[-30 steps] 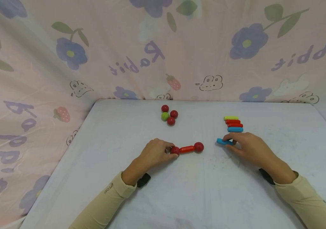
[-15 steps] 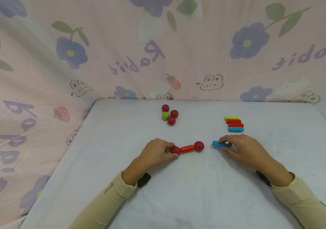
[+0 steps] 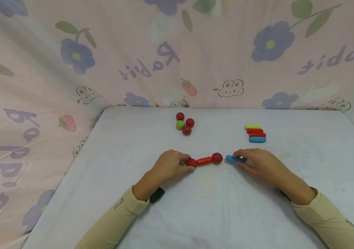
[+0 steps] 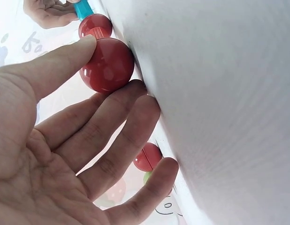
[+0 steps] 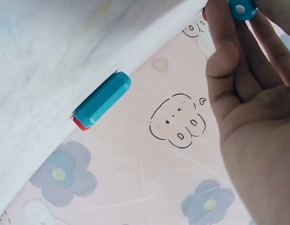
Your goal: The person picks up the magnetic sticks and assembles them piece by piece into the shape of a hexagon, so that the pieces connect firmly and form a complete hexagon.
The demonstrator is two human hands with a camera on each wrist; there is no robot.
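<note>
Two red balls joined by a short red rod (image 3: pixel 204 161) lie mid-table like a dumbbell. My left hand (image 3: pixel 170 166) pinches the near-left red ball (image 4: pixel 107 65) between thumb and fingers, its other fingers spread loosely. The far-end red ball (image 3: pixel 217 158) is free of both hands. My right hand (image 3: pixel 262 164) pinches a blue rod (image 3: pixel 233 158) by its right part, and the rod's left tip points at that ball with a small gap in the head view. A pale dot marks the end of the blue rod (image 5: pixel 242 9) in the right wrist view.
Behind, several balls cluster: red ones (image 3: pixel 187 130) around a green ball (image 3: pixel 180 125). At the back right lie a yellow rod (image 3: pixel 252 127), two red rods (image 3: pixel 257 135) and a blue rod (image 3: pixel 257 139) side by side. A patterned curtain (image 3: pixel 201 62) borders the white table (image 3: pixel 133 138).
My right hand has carried the blue rod leftward, closing most of the distance to the dumbbell's right ball. The left hand stays on its ball.
</note>
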